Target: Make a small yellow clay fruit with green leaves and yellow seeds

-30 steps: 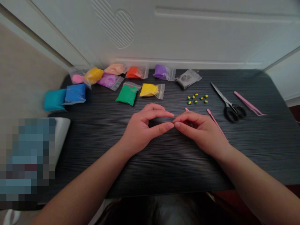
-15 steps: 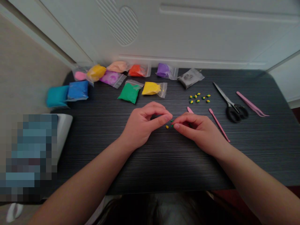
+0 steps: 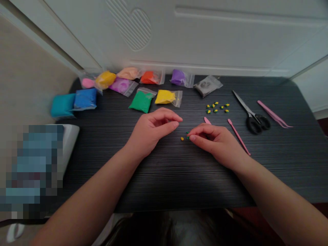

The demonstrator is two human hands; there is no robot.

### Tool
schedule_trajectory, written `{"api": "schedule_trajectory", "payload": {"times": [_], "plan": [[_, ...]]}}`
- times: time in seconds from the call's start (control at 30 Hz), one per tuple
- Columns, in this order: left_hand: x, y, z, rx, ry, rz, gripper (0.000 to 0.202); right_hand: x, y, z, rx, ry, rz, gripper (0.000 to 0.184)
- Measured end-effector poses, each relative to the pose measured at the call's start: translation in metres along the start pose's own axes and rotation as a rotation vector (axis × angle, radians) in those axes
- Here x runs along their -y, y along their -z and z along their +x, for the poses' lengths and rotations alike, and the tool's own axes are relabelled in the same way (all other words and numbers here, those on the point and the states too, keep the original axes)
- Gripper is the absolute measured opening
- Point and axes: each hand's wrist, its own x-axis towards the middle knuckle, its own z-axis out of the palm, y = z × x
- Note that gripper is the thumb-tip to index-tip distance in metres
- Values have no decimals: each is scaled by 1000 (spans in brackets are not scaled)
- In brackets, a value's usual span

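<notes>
My left hand (image 3: 153, 128) hovers over the dark table with thumb and fingers apart, nothing visible between them. Thumb and forefinger of my right hand (image 3: 214, 141) pinch together at a tiny green clay piece (image 3: 188, 137). Just left of those fingertips lies a small yellow clay ball (image 3: 182, 138). Another green bit (image 3: 187, 132) shows right above the pinch. Beyond my right hand sit several small yellow-and-green clay pieces (image 3: 215, 110). A pink tool (image 3: 207, 120) is partly hidden behind that hand, and a second slim pink tool (image 3: 238, 136) lies to its right.
Black-handled scissors (image 3: 252, 114) and pink tweezers (image 3: 274, 114) lie at the right. Bags of green clay (image 3: 141, 100) and yellow clay (image 3: 165, 97) rest ahead of my left hand. Several more bags line the back, against a white panel (image 3: 217, 41). A white-edged device (image 3: 71, 136) stands at left.
My left hand has drawn back to the left, away from the right fingertips, and its fingers have parted. My right hand stays in nearly the same place.
</notes>
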Motion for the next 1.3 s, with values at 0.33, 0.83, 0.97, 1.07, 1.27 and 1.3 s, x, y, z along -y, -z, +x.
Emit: {"api": "schedule_trajectory", "payload": {"times": [0.33, 0.83, 0.97, 1.07, 1.27, 1.3], "plan": [[-8, -1, -3, 292, 10, 142, 17, 1, 0, 1, 10, -4, 0, 18], [-8, -1, -2, 200, 2, 204, 11, 0, 0, 1, 11, 5, -19, 18], [-6, 1, 0, 127, 18, 119, 9, -1, 0, 1, 6, -7, -13, 19], [-4, 5, 3, 36, 40, 31, 9, -2, 1, 1, 0, -7, -13, 20], [2, 19, 10, -86, 77, -124, 3, -5, 3, 1, 2, -35, -14, 21], [4, 22, 12, -120, 88, -145, 4, -5, 3, 1, 1, -40, -16, 21]]}}
